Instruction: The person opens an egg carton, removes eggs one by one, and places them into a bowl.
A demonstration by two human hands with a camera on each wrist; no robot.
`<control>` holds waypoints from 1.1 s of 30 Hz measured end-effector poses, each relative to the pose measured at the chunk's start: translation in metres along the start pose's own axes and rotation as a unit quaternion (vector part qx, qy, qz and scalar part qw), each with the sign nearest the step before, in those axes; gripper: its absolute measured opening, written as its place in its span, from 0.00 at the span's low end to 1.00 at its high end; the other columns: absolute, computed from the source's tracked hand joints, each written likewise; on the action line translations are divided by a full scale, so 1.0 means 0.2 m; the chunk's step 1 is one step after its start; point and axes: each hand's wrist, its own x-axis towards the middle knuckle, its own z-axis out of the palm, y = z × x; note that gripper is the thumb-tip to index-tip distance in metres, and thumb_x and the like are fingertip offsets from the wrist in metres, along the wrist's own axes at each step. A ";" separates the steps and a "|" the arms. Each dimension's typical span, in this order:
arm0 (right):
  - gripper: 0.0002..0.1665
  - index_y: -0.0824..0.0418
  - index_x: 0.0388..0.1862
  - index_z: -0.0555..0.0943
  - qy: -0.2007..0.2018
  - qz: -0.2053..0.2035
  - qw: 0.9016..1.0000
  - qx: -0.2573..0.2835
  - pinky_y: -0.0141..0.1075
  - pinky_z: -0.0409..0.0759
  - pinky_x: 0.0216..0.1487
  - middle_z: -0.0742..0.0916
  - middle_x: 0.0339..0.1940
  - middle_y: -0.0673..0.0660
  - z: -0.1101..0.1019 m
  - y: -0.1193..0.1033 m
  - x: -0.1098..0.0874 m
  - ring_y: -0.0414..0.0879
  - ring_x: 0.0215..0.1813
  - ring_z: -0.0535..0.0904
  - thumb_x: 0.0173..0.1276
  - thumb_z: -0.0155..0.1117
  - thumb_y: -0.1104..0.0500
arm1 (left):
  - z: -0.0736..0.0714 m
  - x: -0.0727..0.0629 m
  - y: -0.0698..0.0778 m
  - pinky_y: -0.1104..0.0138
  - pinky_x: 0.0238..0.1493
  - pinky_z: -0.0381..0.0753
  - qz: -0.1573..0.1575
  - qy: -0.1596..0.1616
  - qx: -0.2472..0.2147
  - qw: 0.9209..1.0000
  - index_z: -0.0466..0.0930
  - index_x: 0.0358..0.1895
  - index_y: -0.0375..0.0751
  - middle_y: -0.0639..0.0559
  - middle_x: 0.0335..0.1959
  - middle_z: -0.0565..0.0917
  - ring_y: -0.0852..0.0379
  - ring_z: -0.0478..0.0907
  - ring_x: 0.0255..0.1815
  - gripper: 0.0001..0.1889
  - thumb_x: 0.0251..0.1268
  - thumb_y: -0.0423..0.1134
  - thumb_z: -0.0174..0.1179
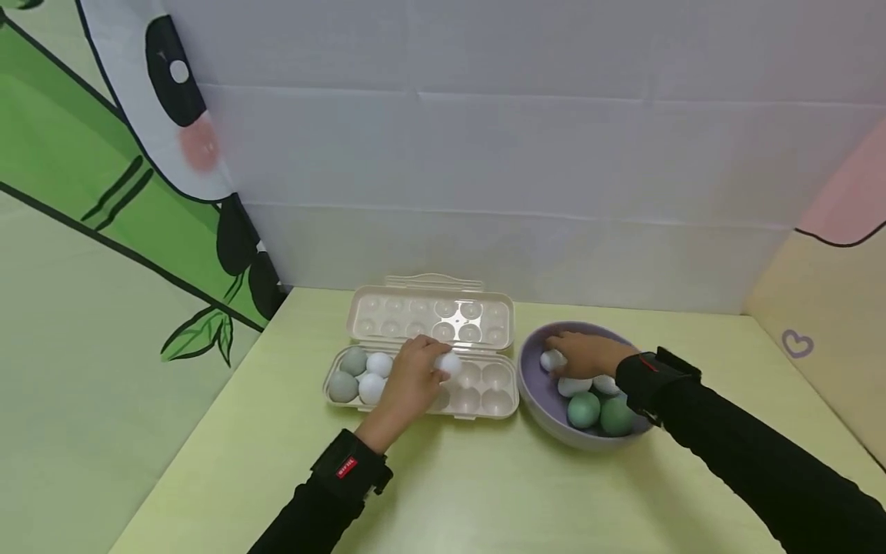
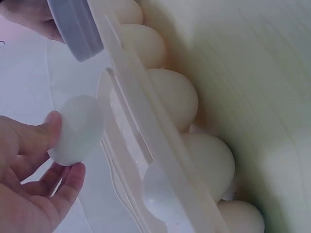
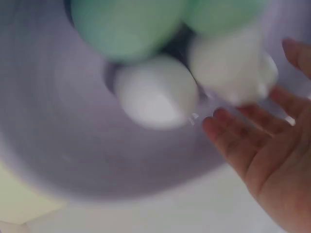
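Observation:
A white egg (image 1: 448, 363) is pinched between the thumb and fingertips of my left hand (image 1: 410, 377), over the middle of a cream egg carton (image 1: 497, 375) whose lid is folded back. In the left wrist view the same egg (image 2: 77, 130) stands above the carton rim. Two grey-green eggs (image 1: 342, 387) and two white eggs (image 1: 371, 388) show in the carton's left cups. My right hand (image 1: 588, 354) reaches into a purple bowl (image 1: 540, 388), beside a white egg (image 1: 551, 359). In the right wrist view its fingers (image 3: 235, 133) are spread and extended, close to the blurred eggs.
More white eggs (image 1: 574, 386) and green eggs (image 1: 584, 410) lie in the bowl, which stands right of the carton. The open lid (image 1: 429, 314) leans toward the back. Behind the pale yellow table (image 1: 457, 492) hangs a white sheet (image 1: 484, 169).

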 end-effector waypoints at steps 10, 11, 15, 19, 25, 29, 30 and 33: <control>0.31 0.62 0.61 0.73 0.106 -0.117 0.978 0.133 0.51 0.69 0.60 0.79 0.58 0.57 -0.27 -0.13 -0.12 0.55 0.61 0.72 0.62 0.68 0.50 | -0.08 0.02 0.05 0.63 0.40 0.81 -0.076 -0.011 -0.200 0.977 0.83 0.45 0.29 0.41 0.39 0.82 0.46 0.82 0.38 0.18 0.46 0.23 0.71; 0.32 0.61 0.62 0.73 0.111 -0.138 0.973 0.147 0.50 0.70 0.60 0.79 0.57 0.56 -0.27 -0.16 -0.12 0.54 0.61 0.72 0.61 0.69 0.50 | -0.08 0.02 0.07 0.63 0.41 0.82 -0.081 -0.014 -0.224 0.971 0.82 0.45 0.28 0.40 0.39 0.82 0.46 0.82 0.39 0.18 0.46 0.23 0.70; 0.38 0.60 0.64 0.70 0.128 -0.191 0.958 0.171 0.46 0.75 0.55 0.78 0.59 0.55 -0.22 -0.30 -0.13 0.51 0.56 0.75 0.56 0.74 0.53 | -0.07 0.03 0.13 0.61 0.43 0.81 -0.089 -0.027 -0.282 0.955 0.81 0.47 0.25 0.39 0.40 0.83 0.44 0.81 0.41 0.18 0.49 0.23 0.69; 0.42 0.63 0.64 0.67 0.161 -0.208 0.947 0.183 0.41 0.78 0.50 0.76 0.59 0.58 -0.12 -0.40 -0.14 0.48 0.50 0.79 0.53 0.76 0.58 | -0.04 0.03 0.20 0.60 0.47 0.80 -0.107 -0.050 -0.323 0.939 0.80 0.49 0.25 0.37 0.43 0.82 0.43 0.80 0.45 0.18 0.53 0.25 0.68; 0.30 0.62 0.54 0.72 0.259 -0.198 0.925 0.196 0.39 0.80 0.40 0.79 0.48 0.54 -0.01 -0.48 -0.16 0.44 0.42 0.77 0.53 0.75 0.65 | 0.03 0.02 0.23 0.63 0.46 0.81 -0.119 -0.044 -0.350 0.928 0.81 0.49 0.27 0.38 0.47 0.82 0.43 0.80 0.46 0.16 0.56 0.26 0.66; 0.25 0.60 0.50 0.75 0.287 -0.186 0.918 0.202 0.35 0.78 0.41 0.79 0.47 0.52 0.04 -0.49 -0.17 0.43 0.44 0.76 0.54 0.73 0.67 | 0.05 0.01 0.25 0.66 0.46 0.80 -0.124 -0.047 -0.357 0.924 0.82 0.48 0.28 0.38 0.47 0.82 0.43 0.80 0.46 0.15 0.56 0.27 0.66; 0.24 0.60 0.49 0.75 0.288 -0.183 0.917 0.204 0.35 0.78 0.41 0.80 0.46 0.51 0.05 -0.49 -0.17 0.43 0.45 0.76 0.54 0.73 0.67 | 0.05 0.01 0.26 0.66 0.46 0.80 -0.124 -0.050 -0.355 0.925 0.82 0.48 0.28 0.38 0.47 0.82 0.43 0.80 0.46 0.15 0.56 0.27 0.67; 0.24 0.60 0.49 0.75 0.290 -0.182 0.917 0.205 0.34 0.78 0.41 0.80 0.46 0.51 0.06 -0.47 -0.18 0.43 0.44 0.76 0.54 0.73 0.67 | 0.05 0.00 0.28 0.67 0.45 0.80 -0.124 -0.057 -0.352 0.926 0.82 0.49 0.29 0.38 0.47 0.81 0.44 0.79 0.46 0.16 0.56 0.28 0.67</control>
